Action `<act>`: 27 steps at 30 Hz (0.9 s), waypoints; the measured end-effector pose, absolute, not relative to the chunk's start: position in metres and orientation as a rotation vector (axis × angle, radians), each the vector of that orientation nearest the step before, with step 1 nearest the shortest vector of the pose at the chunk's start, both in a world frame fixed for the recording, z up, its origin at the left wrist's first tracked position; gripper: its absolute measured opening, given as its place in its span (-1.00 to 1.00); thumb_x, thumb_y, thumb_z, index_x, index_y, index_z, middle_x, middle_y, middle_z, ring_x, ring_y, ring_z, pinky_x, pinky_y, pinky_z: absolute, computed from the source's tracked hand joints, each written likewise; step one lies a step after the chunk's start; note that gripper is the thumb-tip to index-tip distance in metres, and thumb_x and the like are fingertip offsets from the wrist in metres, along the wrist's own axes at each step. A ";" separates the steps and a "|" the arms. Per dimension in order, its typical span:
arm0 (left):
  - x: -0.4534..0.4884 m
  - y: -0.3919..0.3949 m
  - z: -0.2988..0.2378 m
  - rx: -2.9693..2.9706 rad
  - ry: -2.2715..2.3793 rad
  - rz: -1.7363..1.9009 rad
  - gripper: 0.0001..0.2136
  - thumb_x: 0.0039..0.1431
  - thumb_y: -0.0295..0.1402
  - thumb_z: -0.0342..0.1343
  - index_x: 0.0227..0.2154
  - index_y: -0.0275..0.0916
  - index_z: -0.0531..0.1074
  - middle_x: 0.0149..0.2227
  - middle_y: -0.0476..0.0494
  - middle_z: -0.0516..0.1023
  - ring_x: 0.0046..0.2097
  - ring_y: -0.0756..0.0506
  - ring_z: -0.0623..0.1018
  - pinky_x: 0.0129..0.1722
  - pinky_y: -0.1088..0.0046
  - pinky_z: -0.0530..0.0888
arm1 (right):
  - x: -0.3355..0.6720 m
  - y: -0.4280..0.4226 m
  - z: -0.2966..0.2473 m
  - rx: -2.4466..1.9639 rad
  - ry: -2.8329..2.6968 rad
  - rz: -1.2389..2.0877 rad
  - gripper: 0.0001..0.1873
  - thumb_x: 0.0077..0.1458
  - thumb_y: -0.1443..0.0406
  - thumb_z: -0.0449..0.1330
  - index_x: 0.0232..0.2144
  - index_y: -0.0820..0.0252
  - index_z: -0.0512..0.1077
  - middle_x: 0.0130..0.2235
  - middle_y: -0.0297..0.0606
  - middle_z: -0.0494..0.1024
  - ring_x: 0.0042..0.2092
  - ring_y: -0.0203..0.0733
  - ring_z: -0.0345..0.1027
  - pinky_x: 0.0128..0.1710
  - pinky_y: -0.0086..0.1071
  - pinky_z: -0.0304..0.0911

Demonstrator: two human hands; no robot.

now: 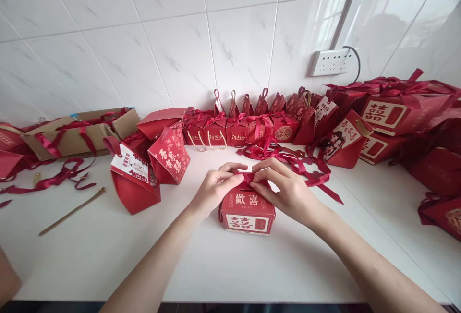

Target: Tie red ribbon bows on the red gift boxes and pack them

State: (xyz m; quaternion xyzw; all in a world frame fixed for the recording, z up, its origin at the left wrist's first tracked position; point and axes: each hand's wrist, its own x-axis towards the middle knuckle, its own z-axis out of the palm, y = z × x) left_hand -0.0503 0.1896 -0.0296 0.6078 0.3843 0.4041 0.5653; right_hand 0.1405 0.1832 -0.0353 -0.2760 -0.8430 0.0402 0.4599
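Pinching ribbon (248,180) atop red box (248,213), we've L hand (215,188) & R hand (284,186) grip nearly closed; cardboard box (67,143) approx 10 o'clock.

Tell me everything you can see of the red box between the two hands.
The red box looks like printed card. Its upper panel bears pale characters; the front below has a white area with a large red character and a red patch. A dark red, satiny ribbon gathers on top, partly hidden. The box stands upright on the white table; the left grip and right grip both touch the ribbon.
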 end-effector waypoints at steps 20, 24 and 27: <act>-0.052 0.191 -0.027 1.508 0.921 0.910 -0.75 0.10 -0.29 0.08 -0.61 -0.27 0.48 -0.03 -0.15 0.40 0.02 -0.18 0.40 -0.10 0.37 0.30 | 0.144 0.183 -0.036 -0.615 -2.133 -0.033 -0.88 0.14 0.27 0.18 -0.31 0.23 0.44 -0.21 -0.10 0.45 -0.21 -0.14 0.45 -0.32 -0.34 0.47; -0.051 0.191 -0.028 1.491 0.920 0.910 -0.73 0.11 -0.27 0.08 -0.62 -0.28 0.46 -0.02 -0.14 0.39 0.00 -0.16 0.41 -0.14 0.39 0.32 | 0.143 0.182 -0.035 -0.582 -2.156 -0.108 -0.89 0.19 0.37 0.12 -0.31 0.29 0.45 -0.22 -0.06 0.47 -0.22 -0.15 0.44 -0.29 -0.31 0.46; -0.051 0.190 -0.028 1.523 0.937 0.928 -0.71 0.13 -0.25 0.04 -0.63 -0.28 0.43 -0.03 -0.14 0.41 -0.05 -0.15 0.43 -0.15 0.38 0.33 | 0.143 0.181 -0.031 -0.551 -2.191 -0.200 -0.86 0.19 0.43 0.08 -0.32 0.30 0.45 -0.23 -0.04 0.48 -0.21 -0.13 0.43 -0.33 -0.28 0.45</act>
